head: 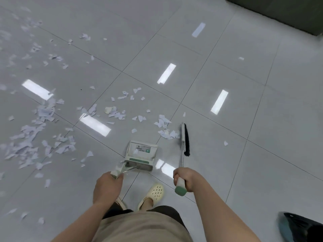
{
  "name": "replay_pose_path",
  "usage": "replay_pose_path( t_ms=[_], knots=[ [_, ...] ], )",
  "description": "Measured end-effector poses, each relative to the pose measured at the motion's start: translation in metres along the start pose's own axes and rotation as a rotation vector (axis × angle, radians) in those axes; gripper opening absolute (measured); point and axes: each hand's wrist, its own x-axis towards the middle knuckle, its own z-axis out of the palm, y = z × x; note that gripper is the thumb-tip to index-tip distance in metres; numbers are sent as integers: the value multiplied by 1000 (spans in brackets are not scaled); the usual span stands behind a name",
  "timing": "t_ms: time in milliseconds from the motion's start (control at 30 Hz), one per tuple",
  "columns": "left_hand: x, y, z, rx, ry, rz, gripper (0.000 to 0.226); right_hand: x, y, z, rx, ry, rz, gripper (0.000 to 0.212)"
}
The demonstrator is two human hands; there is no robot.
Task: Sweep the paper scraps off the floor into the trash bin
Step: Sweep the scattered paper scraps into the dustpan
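White paper scraps lie scattered over the grey tiled floor, thickest at the left, with a small cluster ahead of me. My left hand grips the handle of a white and green dustpan that stands on the floor in front of my feet, one scrap inside it. My right hand grips the green-tipped handle of a broom. Its black bristles rest on the floor just right of the small cluster. The trash bin, lined with a black bag, sits at the bottom right corner.
A dark block of furniture stands at the top right. My feet in cream clogs are just behind the dustpan. Ceiling lights reflect off the glossy tiles. The floor to the right holds only a couple of stray scraps.
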Motion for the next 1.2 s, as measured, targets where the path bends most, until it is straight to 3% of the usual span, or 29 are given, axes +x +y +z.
replay_pose_path(
  t_ms=[100, 167, 267, 367, 567, 700, 1000, 1200],
  knots=[
    [-3, -6, -8, -32, 48, -42, 40, 4, -19, 30, -64, -163, 67, 16],
    [-4, -10, -13, -46, 77, -70, 40, 14, -39, 40, 41, -307, 140, 30],
    [-4, -14, -21, -79, 115, -112, 38, 16, -69, 61, 182, -487, 236, 27],
    [0, -17, -29, -109, 146, -144, 37, 4, -76, 96, 2, -513, 170, 27],
    [20, -10, -35, -152, 136, -149, 38, -14, -79, 102, 13, -463, 107, 25],
    [43, 5, -41, -145, 85, -104, 38, -24, -87, 77, 78, -334, 34, 26],
    [94, 74, -33, -60, -103, 98, 33, -47, -74, -2, 563, -126, -113, 29],
    [98, 114, -16, 16, -177, 196, 35, -59, -65, -71, 704, 42, -178, 29]
  ],
)
